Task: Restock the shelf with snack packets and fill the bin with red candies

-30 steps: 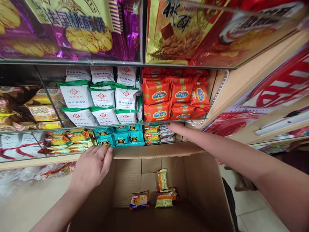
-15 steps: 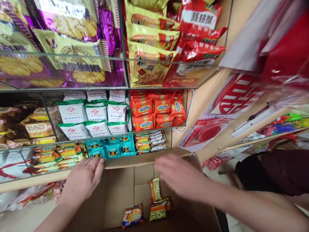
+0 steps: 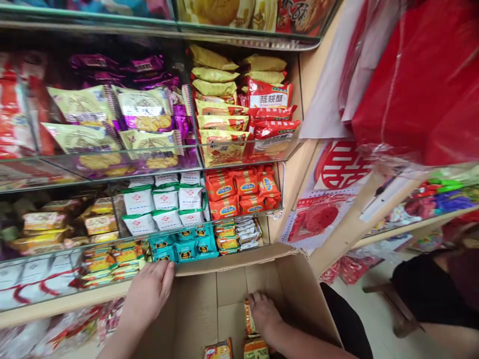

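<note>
Inside an open cardboard box [image 3: 202, 309], my right hand [image 3: 265, 315] lies over a small yellow-and-orange snack packet [image 3: 247, 319], its fingers curled on it and the thumb hidden. The hand covers most of that packet. Just below are another snack packet [image 3: 256, 347] in yellow and brown, and an orange snack packet [image 3: 218, 349] to the left, both cut off by the lower picture edge. My left hand [image 3: 151, 286] is closed over the box's far left corner, fingers together against the rim beside the shelf.
Glass-fronted shelves [image 3: 149, 167] ahead hold white-and-green packets [image 3: 164, 199], teal packets [image 3: 186, 249], red packets [image 3: 245, 187] and larger biscuit bags [image 3: 149, 112]. Red plastic bags [image 3: 419, 89] hang at upper right. A seated person [image 3: 434, 289] is at right, beside a stool leg [image 3: 407, 319].
My right hand has moved down into the box, from above the far rim onto a packet. My left hand stays at the box's corner. The view has tilted upward, showing more shelving.
</note>
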`<state>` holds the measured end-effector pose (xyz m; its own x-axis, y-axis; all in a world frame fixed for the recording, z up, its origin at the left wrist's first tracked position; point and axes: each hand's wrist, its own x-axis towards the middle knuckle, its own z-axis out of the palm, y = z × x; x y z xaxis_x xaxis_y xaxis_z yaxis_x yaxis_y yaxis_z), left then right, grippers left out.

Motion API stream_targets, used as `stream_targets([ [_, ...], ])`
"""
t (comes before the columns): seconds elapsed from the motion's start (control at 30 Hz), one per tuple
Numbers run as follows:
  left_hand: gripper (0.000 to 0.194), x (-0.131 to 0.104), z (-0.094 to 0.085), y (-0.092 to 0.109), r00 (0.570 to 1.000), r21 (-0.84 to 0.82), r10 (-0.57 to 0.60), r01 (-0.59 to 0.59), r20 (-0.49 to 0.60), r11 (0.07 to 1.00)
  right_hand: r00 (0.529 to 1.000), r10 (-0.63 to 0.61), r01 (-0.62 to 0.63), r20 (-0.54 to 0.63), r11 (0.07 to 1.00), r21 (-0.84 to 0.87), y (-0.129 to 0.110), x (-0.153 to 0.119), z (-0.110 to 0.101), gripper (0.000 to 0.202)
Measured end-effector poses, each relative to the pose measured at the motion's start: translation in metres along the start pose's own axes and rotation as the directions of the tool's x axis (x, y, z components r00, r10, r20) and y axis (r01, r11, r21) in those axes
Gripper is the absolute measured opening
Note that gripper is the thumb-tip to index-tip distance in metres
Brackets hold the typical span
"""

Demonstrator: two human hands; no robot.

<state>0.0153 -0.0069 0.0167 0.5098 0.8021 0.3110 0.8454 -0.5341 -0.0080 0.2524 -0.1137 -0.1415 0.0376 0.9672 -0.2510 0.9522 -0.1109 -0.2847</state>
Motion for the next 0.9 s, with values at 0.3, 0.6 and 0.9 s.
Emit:
stream_targets([
  [0.3,0.016,-0.018,-0.012,0.006,0.982,-0.25,0.045,-0.091,-0.185,0.964,0.994,-0.078,0.1,-0.08,0.939,0.33,-0.013,-0.029,-0.046,0.022],
  [0.6,0.029,-0.053,-0.004,0.105,0.909,-0.911,-0.197,0.394,0.367,0.122,0.999,-0.032,0.004,-0.007,-0.069,0.998,-0.06,-0.065,-0.119,0.03],
  [0.9,0.025,-0.043,-0.004,0.108,0.907,-0.935,-0.23,0.345,0.354,-0.077,0.991,-0.006,0.13,-0.134,-0.221,0.967,-0.047,-0.07,-0.113,0.03],
])
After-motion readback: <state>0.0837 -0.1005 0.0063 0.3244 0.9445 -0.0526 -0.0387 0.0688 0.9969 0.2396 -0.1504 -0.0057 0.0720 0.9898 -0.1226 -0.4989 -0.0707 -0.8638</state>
